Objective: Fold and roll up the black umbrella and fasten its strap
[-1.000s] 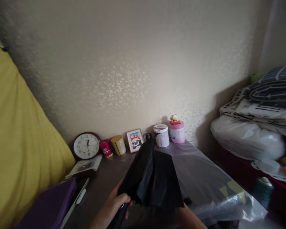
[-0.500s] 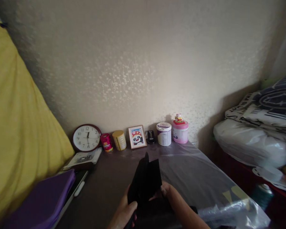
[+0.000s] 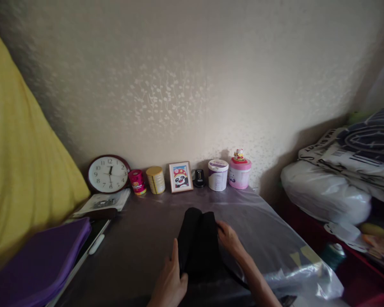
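Observation:
A black folded umbrella lies on the dark table under clear plastic sheeting, straight in front of me. My left hand rests against its near left side, fingers wrapped onto the fabric. My right hand presses on its right edge with curled fingers. The handle end is hidden under my hands.
Along the wall stand a round clock, a red tin, a yellow tin, a panda picture frame, a white tub and a pink tub. A purple folder lies left; bedding is piled right.
The umbrella has come down from upright in the air to lying flat on the table. Both my hands have moved forward onto it.

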A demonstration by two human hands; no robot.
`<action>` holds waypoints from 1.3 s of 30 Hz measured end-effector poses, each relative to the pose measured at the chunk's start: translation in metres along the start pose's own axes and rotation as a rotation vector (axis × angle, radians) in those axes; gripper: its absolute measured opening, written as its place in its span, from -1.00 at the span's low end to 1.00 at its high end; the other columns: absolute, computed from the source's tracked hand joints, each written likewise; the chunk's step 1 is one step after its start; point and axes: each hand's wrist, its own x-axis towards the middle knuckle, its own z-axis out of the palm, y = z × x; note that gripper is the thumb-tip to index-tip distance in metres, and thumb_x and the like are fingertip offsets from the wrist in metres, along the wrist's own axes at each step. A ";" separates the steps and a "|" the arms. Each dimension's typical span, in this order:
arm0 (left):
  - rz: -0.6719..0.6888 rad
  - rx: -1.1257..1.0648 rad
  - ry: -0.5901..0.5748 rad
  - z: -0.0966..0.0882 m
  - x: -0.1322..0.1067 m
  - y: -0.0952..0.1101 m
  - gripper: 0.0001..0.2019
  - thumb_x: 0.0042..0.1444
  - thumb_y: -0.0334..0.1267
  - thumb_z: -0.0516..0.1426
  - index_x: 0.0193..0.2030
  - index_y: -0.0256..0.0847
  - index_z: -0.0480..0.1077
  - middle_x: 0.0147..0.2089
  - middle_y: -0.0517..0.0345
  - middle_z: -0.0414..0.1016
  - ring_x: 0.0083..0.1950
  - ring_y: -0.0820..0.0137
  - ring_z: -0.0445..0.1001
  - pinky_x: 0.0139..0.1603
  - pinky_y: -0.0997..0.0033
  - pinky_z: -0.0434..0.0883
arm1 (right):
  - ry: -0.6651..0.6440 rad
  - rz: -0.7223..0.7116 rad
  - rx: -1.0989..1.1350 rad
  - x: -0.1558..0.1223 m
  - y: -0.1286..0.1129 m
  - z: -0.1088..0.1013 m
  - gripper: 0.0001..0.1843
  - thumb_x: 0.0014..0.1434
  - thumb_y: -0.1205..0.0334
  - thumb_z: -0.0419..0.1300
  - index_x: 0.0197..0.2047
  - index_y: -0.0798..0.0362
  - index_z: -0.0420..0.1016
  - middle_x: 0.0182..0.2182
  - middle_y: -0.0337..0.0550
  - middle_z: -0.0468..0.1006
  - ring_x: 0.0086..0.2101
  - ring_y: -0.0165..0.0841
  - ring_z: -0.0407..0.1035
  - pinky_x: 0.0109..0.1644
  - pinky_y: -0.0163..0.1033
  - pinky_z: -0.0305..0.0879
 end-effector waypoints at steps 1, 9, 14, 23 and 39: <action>-0.003 0.013 -0.009 -0.001 -0.001 0.002 -0.21 0.01 -0.45 -0.10 0.31 -0.39 -0.51 0.18 -0.36 0.22 0.09 0.26 0.38 -0.01 0.35 0.32 | 0.064 -0.022 -0.042 0.000 -0.004 -0.006 -0.75 0.01 0.23 0.01 -0.36 0.03 0.51 -0.37 -0.08 0.57 -0.34 -0.24 0.42 -0.21 -0.20 0.32; -0.054 0.090 -0.041 -0.002 0.000 0.005 -0.20 0.03 -0.42 -0.05 0.31 -0.39 -0.49 0.11 -0.31 0.28 0.00 0.26 0.43 -0.02 0.36 0.31 | -0.121 0.250 -0.012 -0.014 -0.029 -0.009 -0.55 0.15 -0.07 -0.07 -0.13 0.09 0.37 -0.53 -0.22 0.46 -0.60 -0.37 0.36 -0.53 -0.32 0.23; -0.071 0.103 -0.060 -0.005 0.000 0.008 -0.21 0.05 -0.42 -0.05 0.31 -0.40 -0.49 0.11 -0.33 0.25 -0.06 0.25 0.45 -0.08 0.36 0.33 | 0.098 0.140 -0.285 -0.013 -0.022 -0.011 -0.61 0.10 0.00 0.02 -0.14 0.11 0.39 -0.45 -0.09 0.52 -0.37 -0.24 0.42 -0.28 -0.23 0.23; -0.112 0.190 -0.075 -0.009 -0.002 0.009 -0.22 0.05 -0.36 -0.04 0.32 -0.41 -0.43 0.01 -0.24 0.38 -0.10 0.24 0.46 -0.12 0.35 0.32 | -0.093 0.237 -0.144 -0.009 -0.025 -0.007 -0.66 0.07 -0.01 0.03 -0.40 0.08 0.45 -0.55 -0.20 0.47 -0.57 -0.39 0.32 -0.48 -0.31 0.12; -0.102 0.171 -0.112 -0.014 -0.001 0.007 -0.21 -0.01 -0.36 0.01 0.32 -0.43 -0.34 0.07 -0.28 0.36 -0.01 0.21 0.44 -0.04 0.34 0.31 | -0.113 0.284 0.365 0.038 -0.058 0.069 -0.65 -0.09 0.13 0.21 -0.20 0.10 0.44 -0.59 -0.30 0.42 -0.54 -0.41 0.32 -0.51 -0.36 0.17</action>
